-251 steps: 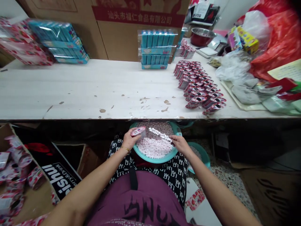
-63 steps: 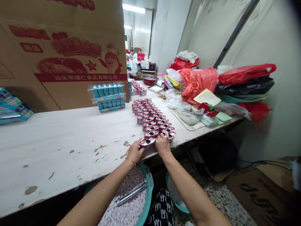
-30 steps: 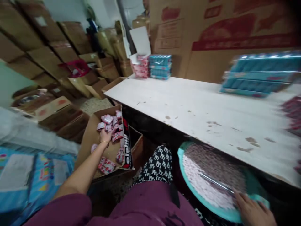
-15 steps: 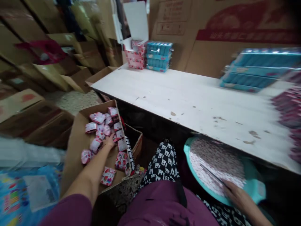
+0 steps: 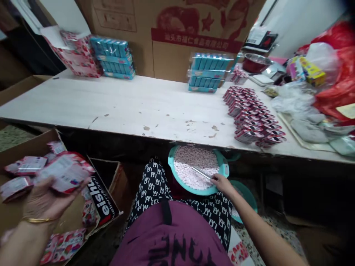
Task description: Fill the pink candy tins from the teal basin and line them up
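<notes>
My left hand (image 5: 41, 201) is raised over the cardboard box at lower left, with its fingers around a red-and-white printed packet (image 5: 65, 171). More packets with strawberry print (image 5: 30, 165) lie in the box below. In front of my lap, my right hand (image 5: 222, 183) grips a slim shiny metal tool (image 5: 202, 172); I cannot make out its exact kind. The tool lies slanted over small whitish pellets (image 5: 188, 175) that fill a turquoise basin (image 5: 171, 162). Part of the pellets is in the table's shadow.
A worn white table (image 5: 155, 107) runs across ahead. Rows of small dark-red packs (image 5: 252, 116) stand on it at right. Blue wrapped packs (image 5: 208, 72) and a pink-red display box (image 5: 74, 55) stand along the back. Plastic bags (image 5: 302, 99) crowd the right end.
My left hand has lifted a packet out from among the others in the box. My right hand still holds the metal tool at the basin. The view has swung right.
</notes>
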`<state>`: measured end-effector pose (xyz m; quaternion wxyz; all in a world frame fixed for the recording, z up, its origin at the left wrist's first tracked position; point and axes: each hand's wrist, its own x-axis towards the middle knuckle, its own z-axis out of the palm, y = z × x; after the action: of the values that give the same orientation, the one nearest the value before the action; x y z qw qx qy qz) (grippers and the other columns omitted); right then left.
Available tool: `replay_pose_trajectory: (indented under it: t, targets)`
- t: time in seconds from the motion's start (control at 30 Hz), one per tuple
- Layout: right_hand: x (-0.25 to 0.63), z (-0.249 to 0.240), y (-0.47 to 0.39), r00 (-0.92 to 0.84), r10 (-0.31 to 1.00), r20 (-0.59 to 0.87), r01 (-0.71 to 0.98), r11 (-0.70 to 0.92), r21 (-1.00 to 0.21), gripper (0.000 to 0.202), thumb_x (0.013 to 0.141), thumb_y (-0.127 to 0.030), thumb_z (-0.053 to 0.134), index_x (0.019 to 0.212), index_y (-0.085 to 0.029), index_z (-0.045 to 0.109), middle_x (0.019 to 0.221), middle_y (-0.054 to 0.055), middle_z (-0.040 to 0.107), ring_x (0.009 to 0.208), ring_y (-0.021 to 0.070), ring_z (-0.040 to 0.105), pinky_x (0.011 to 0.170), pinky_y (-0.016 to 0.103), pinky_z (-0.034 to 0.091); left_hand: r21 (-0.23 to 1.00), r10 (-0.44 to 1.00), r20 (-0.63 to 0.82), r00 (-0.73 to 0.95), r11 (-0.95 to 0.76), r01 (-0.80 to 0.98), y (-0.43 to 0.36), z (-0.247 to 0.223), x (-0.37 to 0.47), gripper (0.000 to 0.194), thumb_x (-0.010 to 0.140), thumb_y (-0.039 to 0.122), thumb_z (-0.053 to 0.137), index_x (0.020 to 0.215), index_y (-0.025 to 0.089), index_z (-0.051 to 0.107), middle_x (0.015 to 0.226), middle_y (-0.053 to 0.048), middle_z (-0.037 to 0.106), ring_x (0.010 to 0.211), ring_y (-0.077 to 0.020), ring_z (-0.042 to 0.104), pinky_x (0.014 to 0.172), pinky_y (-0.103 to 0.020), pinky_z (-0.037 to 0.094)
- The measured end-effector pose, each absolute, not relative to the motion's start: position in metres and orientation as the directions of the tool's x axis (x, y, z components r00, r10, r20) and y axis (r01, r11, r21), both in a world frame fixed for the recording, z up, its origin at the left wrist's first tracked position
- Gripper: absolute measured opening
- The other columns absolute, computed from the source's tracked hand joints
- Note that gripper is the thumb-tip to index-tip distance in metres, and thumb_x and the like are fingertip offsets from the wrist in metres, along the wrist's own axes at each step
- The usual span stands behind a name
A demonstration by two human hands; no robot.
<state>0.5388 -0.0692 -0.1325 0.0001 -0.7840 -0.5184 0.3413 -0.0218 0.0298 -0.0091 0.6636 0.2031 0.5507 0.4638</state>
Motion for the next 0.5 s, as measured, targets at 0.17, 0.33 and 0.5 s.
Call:
replay_pose_trajectory:
  t: [0.17,0.33,0.5]
  targets:
    - [0.541,-0.106,-0.065,0.345,0.878,-0.332,0.919,-0.388,-0.073,0.028,0.082,-0.013,0.033,0.095,-0.017,0.057,0.095,0.009,0.060,0.080,0.0160,0.055,0.066,0.025,0.034,0.664,0.714,-0.641,0.281,0.700,-0.264,0.030,-0.018,0.131,0.047,0.064,0.028,0.061,0.110,0.025,0.053,0.107,-0.004,0.062,0.101,-0.0260,0.056,0.082,-0.040,0.049]
    - [0.541,-0.096,-0.054,0.208,0.889,-0.407,0.977,-0.211,0.037,0.027,0.082,-0.009,0.034,0.089,-0.012,0.059,0.093,0.014,0.059,0.085,0.0199,0.054,0.076,0.032,0.034,0.668,0.417,-0.606,0.677,0.729,0.149,0.015,-0.057,0.183,0.057,0.056,0.026,0.072,0.108,0.017,0.052,0.097,-0.009,0.063,0.085,-0.0224,0.060,0.072,-0.033,0.049]
    - [0.493,-0.140,-0.034,0.252,0.860,-0.443,0.933,-0.337,-0.124,0.033,0.081,-0.009,0.032,0.100,-0.019,0.057,0.097,0.008,0.062,0.088,0.0182,0.055,0.076,0.029,0.035,0.757,0.118,-0.545,0.830,0.494,0.427,0.033,-0.039,0.174,0.049,0.056,0.024,0.073,0.103,0.018,0.058,0.094,-0.004,0.064,0.083,-0.0187,0.058,0.073,-0.027,0.046]
